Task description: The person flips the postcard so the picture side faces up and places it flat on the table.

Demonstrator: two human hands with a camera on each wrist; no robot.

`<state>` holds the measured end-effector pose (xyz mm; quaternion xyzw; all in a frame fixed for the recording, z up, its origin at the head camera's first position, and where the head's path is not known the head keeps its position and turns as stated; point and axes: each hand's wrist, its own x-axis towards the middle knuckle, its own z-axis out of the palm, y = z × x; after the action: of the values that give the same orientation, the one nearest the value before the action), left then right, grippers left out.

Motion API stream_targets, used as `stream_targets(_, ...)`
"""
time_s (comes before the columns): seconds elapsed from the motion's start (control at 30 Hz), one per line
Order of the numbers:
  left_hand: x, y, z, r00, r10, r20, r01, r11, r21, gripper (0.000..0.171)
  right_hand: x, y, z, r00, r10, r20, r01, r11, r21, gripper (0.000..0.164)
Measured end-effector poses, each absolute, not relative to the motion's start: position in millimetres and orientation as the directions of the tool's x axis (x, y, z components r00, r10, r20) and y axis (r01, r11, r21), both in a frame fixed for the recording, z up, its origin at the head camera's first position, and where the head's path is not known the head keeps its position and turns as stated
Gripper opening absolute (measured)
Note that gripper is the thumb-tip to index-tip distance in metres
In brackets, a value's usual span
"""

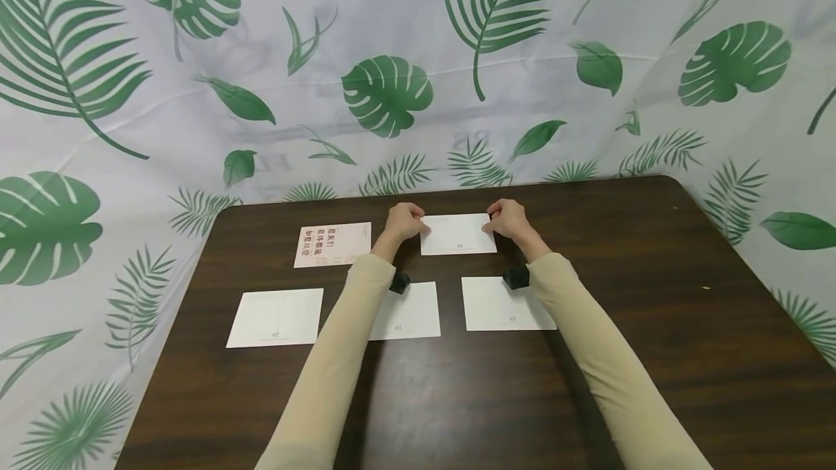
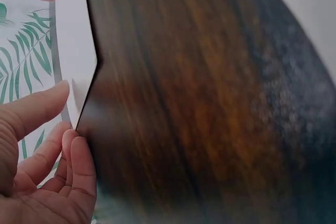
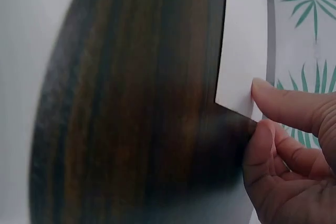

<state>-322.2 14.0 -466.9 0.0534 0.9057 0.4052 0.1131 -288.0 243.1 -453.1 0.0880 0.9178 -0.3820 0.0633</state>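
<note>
Both hands hold one white card (image 1: pixel 459 235) near the back edge of the table, one at each short side. My left hand (image 1: pixel 403 223) pinches its left edge, thumb on top and fingers beneath; the left wrist view shows this left hand (image 2: pixel 47 145) at the card (image 2: pixel 75 40) closely. On the other side my right hand (image 1: pixel 509 221) pinches the right edge the same way, and the right wrist view shows the thumb (image 3: pixel 283 103) lying on the card's face (image 3: pixel 244 51). A small grey mark is printed near the card's lower edge.
Left of the held card lies a pink card with dark red characters (image 1: pixel 334 244). In a nearer row are a white card (image 1: pixel 276 318) at left, another (image 1: pixel 408 312) partly under my left forearm, and a third (image 1: pixel 499 308) by my right sleeve. A leaf-patterned cloth (image 1: pixel 418 42) hangs behind the dark wooden table (image 1: pixel 653 274).
</note>
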Motion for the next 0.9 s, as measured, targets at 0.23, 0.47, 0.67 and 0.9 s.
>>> stream_targets(0.23, -348, 17, -492, -0.966, 0.213, -0.145, 0.058, 0.729, 0.682, 0.034, -295, 246, -454, -0.974, 0.08, -0.214, 0.206, 0.713, -0.67, 0.041)
stream_targets(0.47, -314, 17, -454, -0.959, 0.215, -0.187, 0.045, 0.764, 0.643, 0.035, -298, 244, -453, -0.963, 0.062, -0.263, 0.216, 0.761, -0.612, 0.043)
stream_targets(0.67, -315, 17, -455, -0.955, 0.235, -0.18, 0.066, 0.762, 0.644, 0.034, -299, 241, -451, -0.967, 0.063, -0.247, 0.203, 0.774, -0.6, 0.043)
stream_targets(0.9, -316, 18, -455, -0.949, 0.251, -0.193, 0.074, 0.769, 0.634, 0.033, -299, 237, -446, -0.96, 0.047, -0.275, 0.207, 0.781, -0.589, 0.045)
